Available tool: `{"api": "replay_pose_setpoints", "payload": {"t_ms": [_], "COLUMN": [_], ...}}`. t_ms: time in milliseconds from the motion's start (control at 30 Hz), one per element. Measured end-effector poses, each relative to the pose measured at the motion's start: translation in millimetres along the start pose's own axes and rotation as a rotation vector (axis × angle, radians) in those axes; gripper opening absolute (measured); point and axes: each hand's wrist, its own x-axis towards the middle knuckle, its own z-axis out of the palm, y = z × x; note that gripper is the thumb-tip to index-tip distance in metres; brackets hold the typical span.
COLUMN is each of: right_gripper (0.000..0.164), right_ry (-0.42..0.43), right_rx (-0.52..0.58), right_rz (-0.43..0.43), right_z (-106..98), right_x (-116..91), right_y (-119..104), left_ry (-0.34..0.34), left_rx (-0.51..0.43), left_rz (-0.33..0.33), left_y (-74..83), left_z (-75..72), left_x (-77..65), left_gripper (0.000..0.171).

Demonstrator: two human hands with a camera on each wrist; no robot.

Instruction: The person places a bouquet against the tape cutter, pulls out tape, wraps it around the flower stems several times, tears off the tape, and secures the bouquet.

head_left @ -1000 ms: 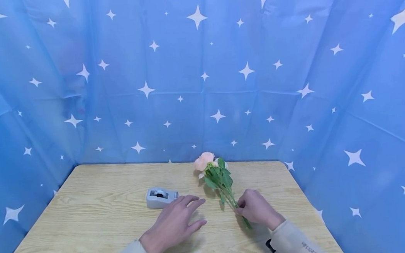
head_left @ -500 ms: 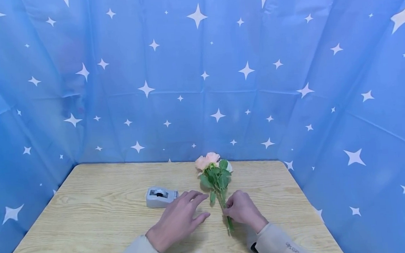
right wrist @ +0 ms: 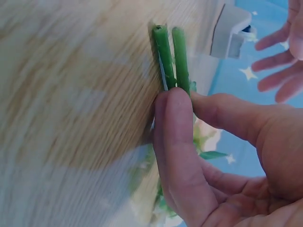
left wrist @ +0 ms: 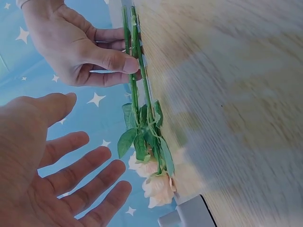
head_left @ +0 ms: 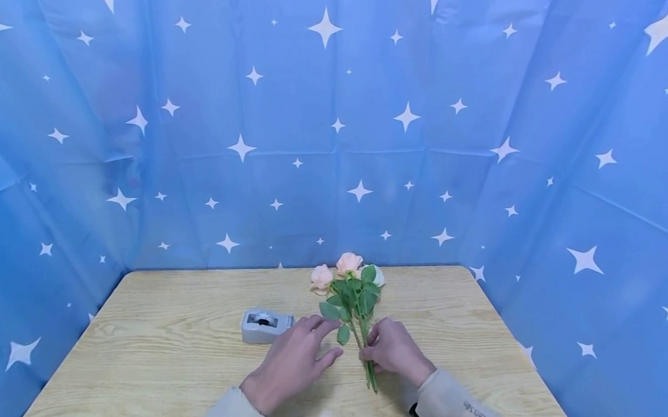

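Two pale pink roses point(head_left: 349, 264) and a white one lean away from me over the table's middle, their green stems point(left wrist: 134, 71) gathered together. My right hand point(head_left: 399, 352) pinches these stems near their lower ends between thumb and fingers. In the right wrist view the cut stem ends point(right wrist: 164, 56) stick out past the fingertips. My left hand point(head_left: 294, 366) hovers just left of the flowers, its fingers spread and holding nothing. Green leaves point(head_left: 343, 334) lie close to its fingertips; whether they touch, I cannot tell.
Left of the flowers, just beyond my left hand, a grey tape dispenser point(head_left: 261, 331) sits on the wooden table point(head_left: 164, 346). A blue curtain point(head_left: 287, 192) with white stars surrounds the table at the back and both sides.
My right hand has moved left with the roses, and the stems have swung more upright in view. The blooms have spread apart. My left hand has shifted slightly right.
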Motion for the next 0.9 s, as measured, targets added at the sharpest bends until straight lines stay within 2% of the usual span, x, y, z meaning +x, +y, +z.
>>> {"api": "replay_pose_setpoints", "payload": {"t_ms": [267, 567, 900], "right_gripper": [0.025, 0.032, 0.017], "right_ry": [-0.014, -0.012, 0.039], "right_rx": [0.006, -0.037, -0.039], "right_rz": [-0.030, -0.042, -0.107], "right_z": [-3.1, -11.2, -14.1], "right_x": [-2.4, -3.7, -5.4], "right_y": [1.9, 2.7, -0.6], "left_ry": [-0.014, 0.009, 0.052], "left_rx": [-0.030, -0.035, -0.001], "left_rz": [-0.018, -0.031, -0.057], "left_y": [-3.6, -12.5, -28.4], "left_z": [-1.7, -2.9, -10.5], "left_x": [-3.1, -7.9, -13.1], "left_gripper": [0.046, 0.047, 0.046]}}
